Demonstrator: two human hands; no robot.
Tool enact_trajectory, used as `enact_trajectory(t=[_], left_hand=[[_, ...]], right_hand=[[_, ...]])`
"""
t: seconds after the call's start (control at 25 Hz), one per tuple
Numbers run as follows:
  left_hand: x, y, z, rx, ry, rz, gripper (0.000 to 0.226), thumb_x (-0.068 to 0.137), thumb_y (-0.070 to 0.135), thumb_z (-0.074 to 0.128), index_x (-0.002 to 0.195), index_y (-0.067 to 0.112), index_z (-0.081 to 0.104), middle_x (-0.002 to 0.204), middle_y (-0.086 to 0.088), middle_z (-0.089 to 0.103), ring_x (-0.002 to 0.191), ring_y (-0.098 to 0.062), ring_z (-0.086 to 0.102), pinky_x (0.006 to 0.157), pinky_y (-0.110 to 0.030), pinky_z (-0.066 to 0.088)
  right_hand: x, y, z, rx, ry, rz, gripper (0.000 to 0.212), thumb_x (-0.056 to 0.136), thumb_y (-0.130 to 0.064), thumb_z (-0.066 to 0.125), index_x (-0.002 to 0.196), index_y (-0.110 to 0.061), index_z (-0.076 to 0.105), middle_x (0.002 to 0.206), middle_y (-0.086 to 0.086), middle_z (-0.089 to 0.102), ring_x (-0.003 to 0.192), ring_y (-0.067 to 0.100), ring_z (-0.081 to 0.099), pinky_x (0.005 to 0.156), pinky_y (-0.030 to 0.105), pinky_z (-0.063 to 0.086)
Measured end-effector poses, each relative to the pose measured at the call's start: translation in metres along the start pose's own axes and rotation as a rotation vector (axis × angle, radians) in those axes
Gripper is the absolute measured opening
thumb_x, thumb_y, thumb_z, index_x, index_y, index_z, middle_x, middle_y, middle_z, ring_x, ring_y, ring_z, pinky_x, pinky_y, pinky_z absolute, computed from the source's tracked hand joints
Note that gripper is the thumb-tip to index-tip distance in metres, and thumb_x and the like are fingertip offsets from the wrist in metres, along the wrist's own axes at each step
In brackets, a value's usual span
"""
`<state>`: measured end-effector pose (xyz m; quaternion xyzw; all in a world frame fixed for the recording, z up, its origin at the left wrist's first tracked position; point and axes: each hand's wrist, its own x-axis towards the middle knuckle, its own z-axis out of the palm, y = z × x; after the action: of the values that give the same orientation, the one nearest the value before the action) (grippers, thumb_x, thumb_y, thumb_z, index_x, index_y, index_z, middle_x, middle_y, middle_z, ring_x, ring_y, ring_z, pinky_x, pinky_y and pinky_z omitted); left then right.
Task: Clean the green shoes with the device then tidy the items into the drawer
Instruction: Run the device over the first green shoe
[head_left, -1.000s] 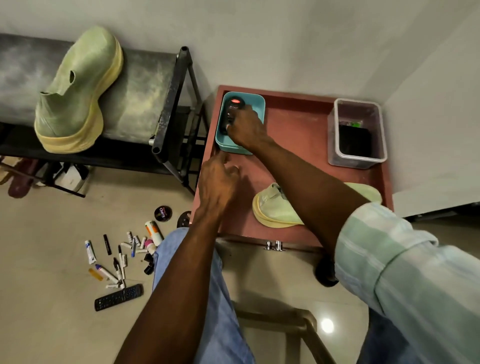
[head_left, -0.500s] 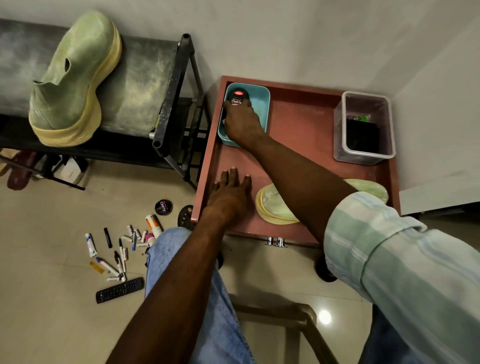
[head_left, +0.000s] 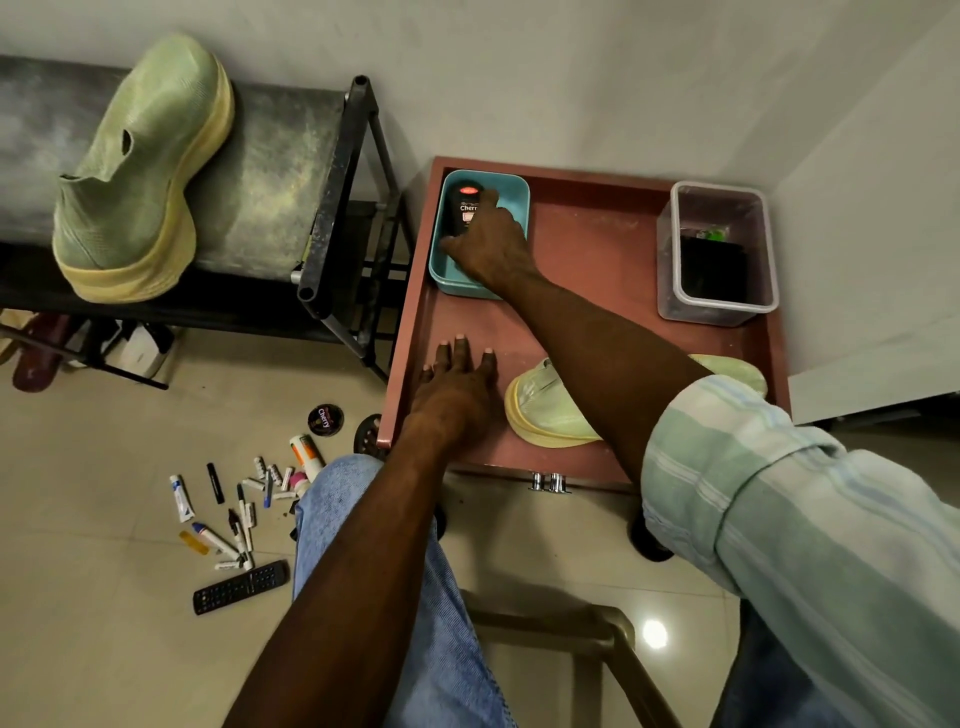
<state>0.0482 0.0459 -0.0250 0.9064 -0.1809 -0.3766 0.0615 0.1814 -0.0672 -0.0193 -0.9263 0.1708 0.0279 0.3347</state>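
While the right hand (head_left: 488, 244) is reaching into the teal tub (head_left: 511, 195) at the drawer's (head_left: 597, 249) far left corner, its fingers are lying over the black Cherry bottle (head_left: 464, 208) there; whether they are grasping it or only touching it, I cannot tell. The left hand (head_left: 457, 384) is lying flat and released on the drawer floor, fingers straight. Just beside it, one green shoe (head_left: 545, 410) is lying in the drawer, partly under the right forearm. The other green shoe (head_left: 140, 171) is standing on the rack (head_left: 332, 208), well apart. A clear box (head_left: 719, 249) is sitting in the drawer's far right corner. Pens, tubes and a remote (head_left: 240, 587) are lying scattered on the floor.
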Motion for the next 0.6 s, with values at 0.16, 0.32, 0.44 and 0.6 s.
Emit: enact_trajectory(t=[0.16,0.32,0.44,0.6], left_hand=[[0.0,0.003,-0.004,0.037,0.025,-0.023,0.078,0.094,0.024,0.053,0.154,0.029,0.002,0.159,-0.009,-0.018,0.146,-0.03,-0.016,0.119,-0.051,0.004],[-0.006,0.013,-0.006,-0.019,0.122,-0.038,0.068,0.095,0.029,0.05,0.153,0.025,0.014,0.161,-0.012,-0.003,0.148,-0.032,-0.001,0.117,-0.048,0.014],[-0.027,0.03,-0.004,-0.361,0.532,0.159,0.062,0.09,0.013,0.054,0.148,0.016,0.031,0.155,-0.015,0.025,0.142,-0.03,0.025,0.112,-0.038,0.027],[-0.059,0.058,0.014,-0.579,0.739,0.302,0.056,0.087,0.009,0.06,0.141,0.011,0.045,0.146,-0.009,0.045,0.135,-0.022,0.039,0.11,-0.026,0.028]], right_hand=[[-0.028,0.003,-0.048,0.566,0.069,0.175,0.044,0.065,-0.03,0.075,0.098,-0.006,0.059,0.084,0.008,0.068,0.062,0.012,0.068,0.056,0.033,0.06],[-0.12,0.052,-0.125,1.205,-0.139,0.122,0.017,0.087,-0.009,0.055,0.102,-0.014,0.051,0.097,0.011,0.062,0.083,0.023,0.064,0.069,0.035,0.054],[-0.198,0.116,-0.16,1.415,-0.157,0.216,0.029,0.089,-0.009,0.051,0.117,-0.014,0.056,0.106,0.01,0.064,0.089,0.024,0.065,0.074,0.035,0.055],[-0.256,0.161,-0.148,1.267,0.031,0.362,0.023,0.092,-0.026,0.062,0.112,-0.016,0.058,0.095,0.008,0.069,0.078,0.022,0.064,0.063,0.03,0.052]])
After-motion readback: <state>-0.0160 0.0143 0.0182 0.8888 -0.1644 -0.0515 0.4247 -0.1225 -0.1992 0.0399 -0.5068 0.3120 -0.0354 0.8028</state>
